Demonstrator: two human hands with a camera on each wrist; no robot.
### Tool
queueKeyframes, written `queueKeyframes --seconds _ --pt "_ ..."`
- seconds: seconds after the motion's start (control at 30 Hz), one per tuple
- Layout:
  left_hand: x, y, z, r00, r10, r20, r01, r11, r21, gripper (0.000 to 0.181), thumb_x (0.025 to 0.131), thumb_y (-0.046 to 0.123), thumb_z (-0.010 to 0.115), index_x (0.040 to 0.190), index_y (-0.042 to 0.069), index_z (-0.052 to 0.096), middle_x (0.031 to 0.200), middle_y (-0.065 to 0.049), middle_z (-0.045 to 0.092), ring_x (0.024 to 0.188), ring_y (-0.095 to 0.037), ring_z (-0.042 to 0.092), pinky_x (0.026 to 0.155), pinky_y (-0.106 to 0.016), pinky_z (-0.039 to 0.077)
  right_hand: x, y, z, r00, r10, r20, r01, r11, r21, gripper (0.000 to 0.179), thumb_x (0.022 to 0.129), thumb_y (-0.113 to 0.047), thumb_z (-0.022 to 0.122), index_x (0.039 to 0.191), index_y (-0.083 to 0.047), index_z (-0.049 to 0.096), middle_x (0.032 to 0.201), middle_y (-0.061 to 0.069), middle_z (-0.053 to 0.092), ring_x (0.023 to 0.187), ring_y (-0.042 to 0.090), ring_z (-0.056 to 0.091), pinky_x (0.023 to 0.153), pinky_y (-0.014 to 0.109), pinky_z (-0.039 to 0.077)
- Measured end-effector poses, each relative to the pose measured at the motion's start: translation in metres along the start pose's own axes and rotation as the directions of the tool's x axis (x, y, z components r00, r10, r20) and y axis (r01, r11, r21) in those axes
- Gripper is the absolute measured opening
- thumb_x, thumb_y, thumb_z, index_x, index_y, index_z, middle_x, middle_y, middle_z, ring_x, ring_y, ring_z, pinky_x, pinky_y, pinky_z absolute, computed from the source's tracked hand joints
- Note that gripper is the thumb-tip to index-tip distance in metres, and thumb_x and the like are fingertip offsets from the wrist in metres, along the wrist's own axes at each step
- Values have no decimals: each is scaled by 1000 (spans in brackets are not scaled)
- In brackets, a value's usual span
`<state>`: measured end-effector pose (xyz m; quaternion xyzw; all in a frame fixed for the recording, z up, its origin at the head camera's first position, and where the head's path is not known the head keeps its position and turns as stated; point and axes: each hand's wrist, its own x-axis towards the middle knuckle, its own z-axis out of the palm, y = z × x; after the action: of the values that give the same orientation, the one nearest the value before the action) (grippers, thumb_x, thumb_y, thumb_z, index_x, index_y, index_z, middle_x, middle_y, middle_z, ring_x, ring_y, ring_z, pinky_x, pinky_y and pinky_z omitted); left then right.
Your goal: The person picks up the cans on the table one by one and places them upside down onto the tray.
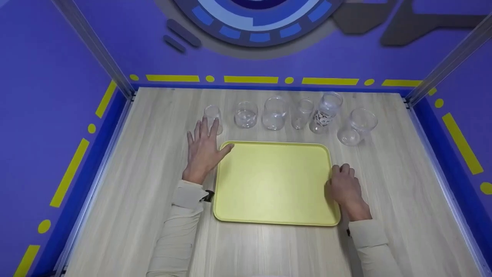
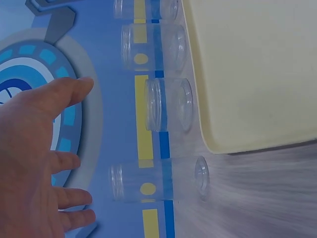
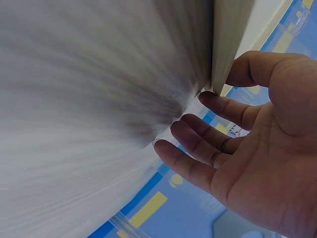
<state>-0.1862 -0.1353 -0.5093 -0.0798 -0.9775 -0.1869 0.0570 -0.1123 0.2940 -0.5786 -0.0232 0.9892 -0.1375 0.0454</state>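
A yellow rectangular tray [image 1: 273,181] lies flat on the table. My left hand [image 1: 203,148] is spread beside its far left corner, thumb over the rim and fingers pointing at the leftmost clear glass [image 1: 212,111]. In the left wrist view that tall, narrow glass [image 2: 148,181] stands apart from the left hand [image 2: 34,153], whose fingers hold nothing. My right hand [image 1: 346,188] grips the tray's right edge. In the right wrist view, the thumb of the right hand [image 3: 262,129] lies over the tray rim [image 3: 230,44], with the index fingertip against its outer side.
Beyond the tray stands a row of clear glasses: a short tumbler [image 1: 246,115], a wider glass [image 1: 274,113], a slim glass [image 1: 302,114], a tall printed glass [image 1: 326,113] and a wide-mouthed glass [image 1: 357,127]. Blue panels [image 1: 269,65] close off the table's back and sides.
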Motion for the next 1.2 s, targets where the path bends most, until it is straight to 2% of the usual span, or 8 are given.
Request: queueKeyframes --seconds 0.4,0.57,0.7,1.0,1.2 --pt "20 -5 -5 1000 -6 -10 6 1000 -17 93 97 56 70 167 7 31 171 -27 18 156 -47 20 120 -74 17 1 1 1 999 -14 -52 14 1000 -11 22 99 -5 54 110 12 48 104 29 42 93 47 46 66 59 48" --pt "20 -8 0 1000 -16 0 16 999 -36 92 98 54 70 167 8 31 171 -27 19 156 -46 21 121 -73 16 -4 2 5 999 -1 -33 1 1000 -6 22 98 -6 55 110 11 48 105 29 42 96 48 46 67 59 47" --pt "22 -11 6 1000 -25 10 25 999 -46 90 98 52 70 167 7 32 171 -27 20 155 -47 23 120 -72 19 -8 2 6 1000 10 -16 -11 1000 -6 24 98 -6 52 112 13 49 105 31 42 97 49 46 68 60 47" --pt "42 -18 3 999 -38 -20 38 999 -40 87 100 49 69 167 7 32 170 -27 22 155 -45 26 120 -68 24 2 -2 3 1000 25 -16 -25 1000 -16 31 100 -7 48 120 16 49 110 33 43 100 49 45 73 60 46" --pt "50 -23 4 999 -44 -26 42 998 -53 83 100 44 70 165 7 35 169 -27 25 154 -44 28 120 -66 27 2 -1 6 999 38 -6 -38 999 -14 33 101 -9 46 123 16 48 113 34 42 103 50 45 76 62 46"
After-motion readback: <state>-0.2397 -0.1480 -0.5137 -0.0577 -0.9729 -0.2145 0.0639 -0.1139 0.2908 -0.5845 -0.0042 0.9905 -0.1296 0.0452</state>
